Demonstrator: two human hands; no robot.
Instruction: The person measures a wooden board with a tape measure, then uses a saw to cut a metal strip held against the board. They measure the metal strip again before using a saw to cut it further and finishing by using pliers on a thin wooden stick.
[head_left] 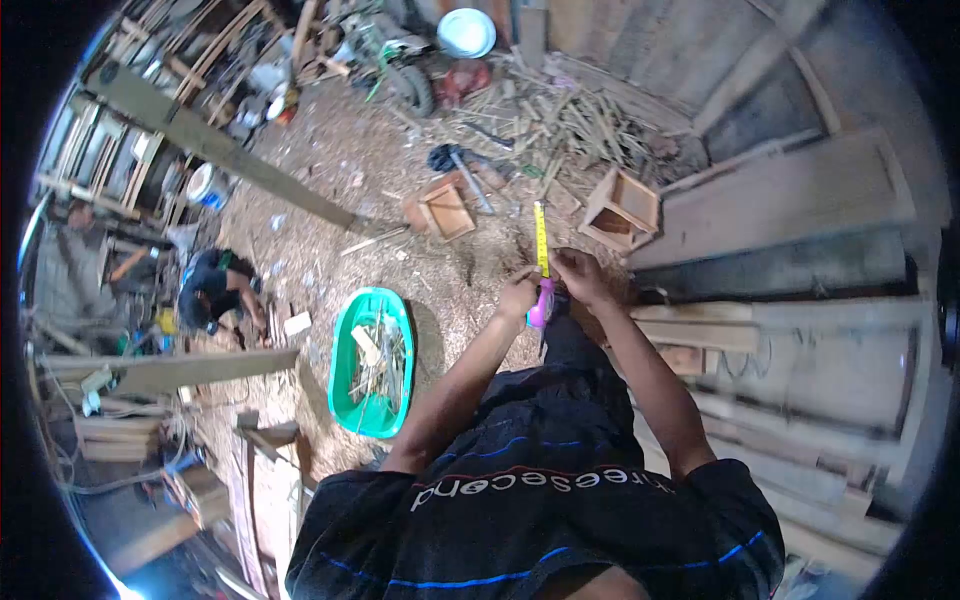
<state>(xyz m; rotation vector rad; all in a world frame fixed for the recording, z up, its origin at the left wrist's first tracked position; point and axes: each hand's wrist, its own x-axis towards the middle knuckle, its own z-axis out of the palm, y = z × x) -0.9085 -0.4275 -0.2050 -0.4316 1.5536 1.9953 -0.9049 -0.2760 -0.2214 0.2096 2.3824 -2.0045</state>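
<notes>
Yellow blade (541,235) of a tape measure (541,304) with a purple-pink case is out and points away from the wearer, past both hands. Tape sits in front of the body, held up over the shavings-covered floor (465,250).

Left hand (519,292) is closed on the tape where blade meets case. Right hand (582,277) is at the blade's right side, fingers bent toward it; can't tell if it grips. The 2 hands are close together, tape between them.

Green tub (335,372) on the floor, left of the left forearm, holds wood offcuts (368,345). 2 wooden boxes past the hands: 1 tilted box (447,213) ahead-left, 1 open box (622,208) ahead-right, near the wall-side boards (780,215). Loose pile of sticks (590,125) behind them, toward the far wall. Pale blue basin (466,33) and a black wheel (411,90) at the floor's far edge.

1 other person (215,290) is bent low at the floor's left side, hands down near cut wood. White bucket (206,187) farther up that side.
</notes>
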